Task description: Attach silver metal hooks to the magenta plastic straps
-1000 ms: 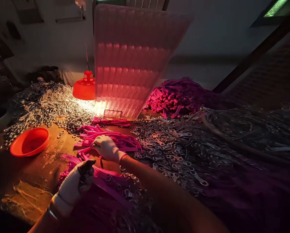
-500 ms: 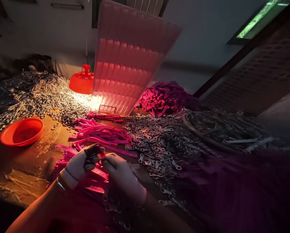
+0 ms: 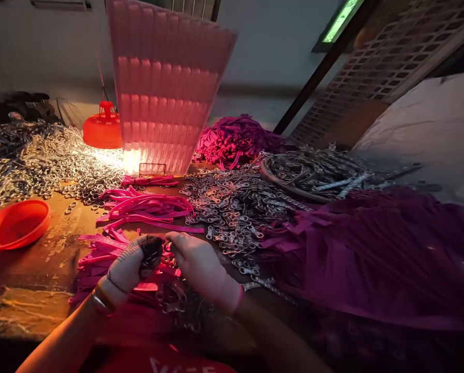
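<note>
My left hand [image 3: 127, 265] wears a pale glove with darkened fingers, curled closed. What lies inside that grip is hidden by the fingers and shadow. Close beside it, my right hand [image 3: 200, 265], also gloved, pinches a small metal ring [image 3: 168, 245] between thumb and forefinger. Both hands are above a heap of pink straps [image 3: 99, 259], with more pink straps [image 3: 146, 207] just beyond. Dark metal pieces with ringed ends [image 3: 177, 300] lie below the hands, partly in shadow.
A red bowl [image 3: 41, 220] stands left; a red lamp [image 3: 102, 127] hangs over piled metal rings [image 3: 41, 160]. A translucent ribbed panel [image 3: 162, 88] rises behind. Metal pieces [image 3: 232, 207], a loaded basket [image 3: 278, 184] and purple straps [image 3: 364, 259] fill the right.
The view has turned right, so the scene shifts left. The pink strap end visible between my hands before is no longer seen there. My hands stay close together.
</note>
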